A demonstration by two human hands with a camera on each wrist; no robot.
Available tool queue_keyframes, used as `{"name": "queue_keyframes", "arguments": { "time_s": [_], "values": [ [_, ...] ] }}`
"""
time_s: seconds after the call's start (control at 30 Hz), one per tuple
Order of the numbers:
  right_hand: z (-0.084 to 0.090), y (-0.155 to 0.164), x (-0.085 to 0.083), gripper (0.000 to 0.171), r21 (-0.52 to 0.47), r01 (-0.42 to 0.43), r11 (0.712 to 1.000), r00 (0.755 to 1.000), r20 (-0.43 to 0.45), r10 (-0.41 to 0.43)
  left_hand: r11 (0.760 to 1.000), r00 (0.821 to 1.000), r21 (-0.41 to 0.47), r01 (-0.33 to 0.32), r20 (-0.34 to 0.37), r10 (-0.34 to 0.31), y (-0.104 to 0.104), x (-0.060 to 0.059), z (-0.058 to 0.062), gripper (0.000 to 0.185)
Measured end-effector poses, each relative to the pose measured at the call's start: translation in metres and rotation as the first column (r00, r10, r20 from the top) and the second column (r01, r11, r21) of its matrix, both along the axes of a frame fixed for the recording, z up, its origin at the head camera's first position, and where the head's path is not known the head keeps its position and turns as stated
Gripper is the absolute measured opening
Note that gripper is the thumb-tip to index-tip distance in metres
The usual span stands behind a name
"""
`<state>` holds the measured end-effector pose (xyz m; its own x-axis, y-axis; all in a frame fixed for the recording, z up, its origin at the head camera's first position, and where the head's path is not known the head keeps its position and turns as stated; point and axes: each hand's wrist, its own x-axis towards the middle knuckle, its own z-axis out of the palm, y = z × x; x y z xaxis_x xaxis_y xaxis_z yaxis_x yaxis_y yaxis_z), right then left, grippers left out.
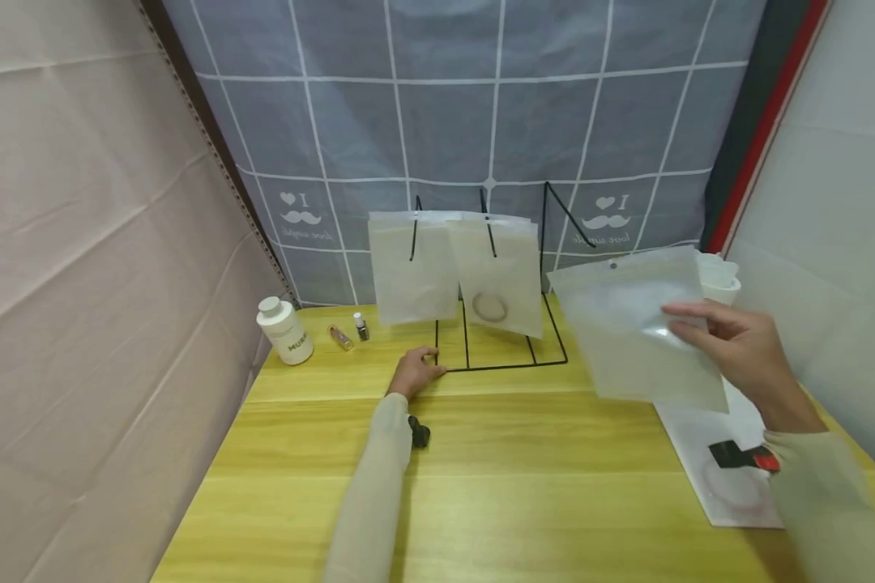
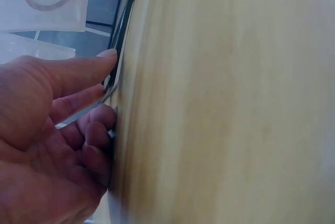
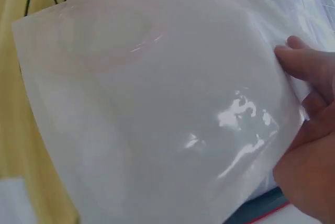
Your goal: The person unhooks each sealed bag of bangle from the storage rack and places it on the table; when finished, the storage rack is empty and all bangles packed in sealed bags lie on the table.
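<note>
My right hand (image 1: 742,344) pinches a frosted zip bag (image 1: 630,332) by its right edge, to the right of a black wire display rack (image 1: 506,367). A faint round outline shows through the bag (image 3: 157,93) in the right wrist view. At the rack's front left corner my left hand (image 1: 414,372) grips the base wire between thumb and fingers, low on the table; the left wrist view shows the thumb against the wire (image 2: 121,41). Two similar bags hang from the rack's hooks: a left bag (image 1: 414,279), and a right bag (image 1: 506,263) with a ring-shaped item (image 1: 489,307) inside.
Left of the rack stand a white bottle (image 1: 284,330), a small amber vial (image 1: 340,338) and a small white-capped vial (image 1: 361,326). Under my right forearm lies another flat bag (image 1: 729,478). Behind the held bag are white cups (image 1: 718,275). A grey checked curtain (image 1: 445,121) closes the back.
</note>
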<state>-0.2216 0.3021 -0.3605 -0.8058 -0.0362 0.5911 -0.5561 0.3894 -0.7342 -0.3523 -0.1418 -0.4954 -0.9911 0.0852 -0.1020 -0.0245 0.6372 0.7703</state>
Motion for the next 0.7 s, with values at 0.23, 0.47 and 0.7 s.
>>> {"name": "queue_keyframes", "arguments": {
  "time_s": [0.23, 0.47, 0.7],
  "values": [
    [-0.042, 0.008, 0.012, 0.042, -0.201, -0.003, 0.980, 0.673, 0.724, 0.151, 1.000, 1.000, -0.001, 0.007, -0.011, -0.007, -0.001, 0.001, 0.003, 0.049],
    [-0.091, 0.009, -0.007, 0.057, 0.096, -0.052, 0.994, 0.603, 0.796, -0.045, 1.000, 1.000, 0.012, 0.007, -0.009, -0.007, -0.002, 0.003, 0.006, 0.049],
    [-0.108, 0.022, -0.016, 0.050, 0.276, -0.099, 0.956, 0.613, 0.774, -0.160, 1.000, 1.000, 0.016, 0.012, 0.001, -0.012, 0.000, 0.002, 0.003, 0.050]
  ]
}}
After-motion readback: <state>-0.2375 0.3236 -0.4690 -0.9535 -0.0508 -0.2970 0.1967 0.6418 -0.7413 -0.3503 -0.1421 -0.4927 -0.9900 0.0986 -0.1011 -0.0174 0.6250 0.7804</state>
